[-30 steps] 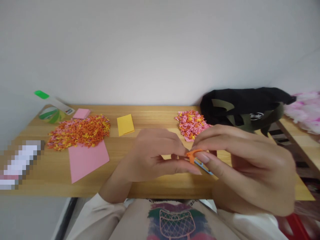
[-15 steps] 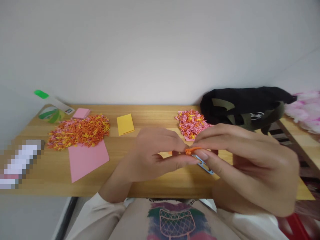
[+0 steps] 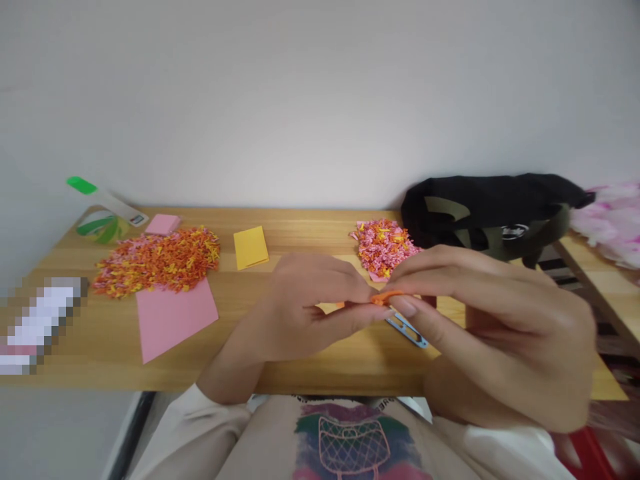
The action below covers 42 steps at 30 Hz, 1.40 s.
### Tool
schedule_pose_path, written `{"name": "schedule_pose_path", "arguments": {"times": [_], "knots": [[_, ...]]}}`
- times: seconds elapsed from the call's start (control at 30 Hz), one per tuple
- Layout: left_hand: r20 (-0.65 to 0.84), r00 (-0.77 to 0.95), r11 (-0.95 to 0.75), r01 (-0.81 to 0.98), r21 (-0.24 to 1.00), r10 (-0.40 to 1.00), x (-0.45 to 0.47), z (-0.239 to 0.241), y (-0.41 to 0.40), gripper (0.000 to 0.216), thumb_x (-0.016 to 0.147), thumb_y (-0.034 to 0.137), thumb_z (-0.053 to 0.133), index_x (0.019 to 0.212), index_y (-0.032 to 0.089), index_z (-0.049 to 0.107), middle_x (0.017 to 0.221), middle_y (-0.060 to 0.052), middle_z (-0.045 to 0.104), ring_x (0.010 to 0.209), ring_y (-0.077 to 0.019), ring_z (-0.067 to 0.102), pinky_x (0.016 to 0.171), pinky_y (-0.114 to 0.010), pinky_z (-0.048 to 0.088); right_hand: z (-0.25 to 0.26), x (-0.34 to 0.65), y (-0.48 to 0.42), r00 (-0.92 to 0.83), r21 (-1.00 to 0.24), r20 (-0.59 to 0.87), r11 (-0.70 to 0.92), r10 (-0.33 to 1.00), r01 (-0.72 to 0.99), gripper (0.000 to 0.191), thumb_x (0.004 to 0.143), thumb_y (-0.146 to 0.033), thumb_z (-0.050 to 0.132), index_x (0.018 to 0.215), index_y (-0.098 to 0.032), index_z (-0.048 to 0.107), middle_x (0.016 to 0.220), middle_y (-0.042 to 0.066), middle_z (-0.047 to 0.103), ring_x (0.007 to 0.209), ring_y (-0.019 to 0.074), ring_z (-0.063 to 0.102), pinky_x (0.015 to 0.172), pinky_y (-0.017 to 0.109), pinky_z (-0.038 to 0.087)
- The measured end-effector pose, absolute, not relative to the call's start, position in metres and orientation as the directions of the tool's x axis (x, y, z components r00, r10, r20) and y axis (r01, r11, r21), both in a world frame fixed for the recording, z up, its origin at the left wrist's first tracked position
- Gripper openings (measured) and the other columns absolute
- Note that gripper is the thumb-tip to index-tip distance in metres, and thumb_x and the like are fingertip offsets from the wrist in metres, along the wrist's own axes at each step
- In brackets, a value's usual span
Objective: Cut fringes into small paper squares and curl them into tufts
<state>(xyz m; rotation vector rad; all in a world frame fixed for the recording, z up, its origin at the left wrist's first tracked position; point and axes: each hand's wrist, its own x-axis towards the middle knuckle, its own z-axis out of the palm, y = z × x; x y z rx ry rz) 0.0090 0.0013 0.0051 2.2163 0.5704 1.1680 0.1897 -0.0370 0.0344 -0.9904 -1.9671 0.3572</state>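
Note:
My left hand (image 3: 320, 310) pinches the left end of a small orange strip (image 3: 387, 298), folded or twisted, between thumb and fingers. The thumb and fingertips of my right hand (image 3: 505, 327) close on its other end, so the two hands nearly meet. Just under the right thumb shows a light-blue slotted piece (image 3: 407, 330), like a snap hair clip. Whether it is held or lies on the table I cannot tell. Behind the fingers is a heap of tiny pink and orange twisted pieces (image 3: 385, 247).
On the wooden table (image 3: 240, 367), a larger orange and yellow heap (image 3: 165, 260) overlaps a pink sheet (image 3: 177, 323). Nearby are a pink pad (image 3: 163, 225), yellow paper squares (image 3: 251, 247) and a green-tipped clear item (image 3: 107, 207). A black bag (image 3: 490, 207) stands at the back right.
The orange strip now shows more flatly between the fingertips. My left thumb has drawn back slightly from the light-blue piece. Both hands stay in nearly the same place.

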Motion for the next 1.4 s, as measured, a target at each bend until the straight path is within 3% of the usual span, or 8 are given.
{"name": "schedule_pose_path", "arguments": {"times": [0.27,0.67,0.87,1.4], "knots": [[0.639,0.495,-0.760,0.070,0.646,0.589,0.0081,0.0050,0.0019,0.029,0.089,0.022,0.060,0.061,0.016,0.058,0.051,0.002,0.058,0.048,-0.0068,0.052,0.049,-0.017,0.042,0.0310,0.1908,-0.0376,-0.292,-0.593,0.595,0.654,0.749,0.470,0.018,0.081,-0.003,0.064,0.086,-0.019,0.069,0.076,0.002,0.071,0.073,0.0150,0.069,0.061,0.026,0.057],[0.663,0.441,-0.753,0.046,0.656,0.605,0.0106,0.0055,0.0019,0.032,0.084,0.026,0.068,0.057,0.016,0.055,0.050,0.002,0.058,0.047,-0.0072,0.050,0.046,-0.018,0.039,0.0338,0.1886,-0.0374,-0.288,-0.609,0.591,0.651,0.754,0.453,0.015,0.078,-0.001,0.065,0.080,-0.015,0.069,0.072,0.003,0.070,0.070,0.0132,0.068,0.062,0.023,0.055],[0.651,0.511,-0.769,0.030,0.639,0.561,0.0069,0.0069,0.0052,0.021,0.083,0.026,0.069,0.067,0.015,0.062,0.058,0.001,0.065,0.052,-0.0062,0.057,0.051,-0.015,0.044,0.0340,0.1890,-0.0374,-0.286,-0.586,0.593,0.647,0.753,0.488,0.015,0.079,-0.004,0.066,0.080,-0.018,0.071,0.074,0.002,0.071,0.072,0.0143,0.069,0.063,0.023,0.056],[0.625,0.458,-0.718,0.045,0.694,0.633,0.0092,0.0061,0.0022,0.026,0.089,0.027,0.062,0.065,0.016,0.062,0.058,0.000,0.065,0.051,-0.0067,0.058,0.050,-0.016,0.047,0.0364,0.1889,-0.0367,-0.301,-0.586,0.587,0.651,0.751,0.483,0.016,0.078,-0.003,0.066,0.080,-0.018,0.071,0.074,0.003,0.072,0.072,0.0155,0.071,0.061,0.024,0.058]]}}
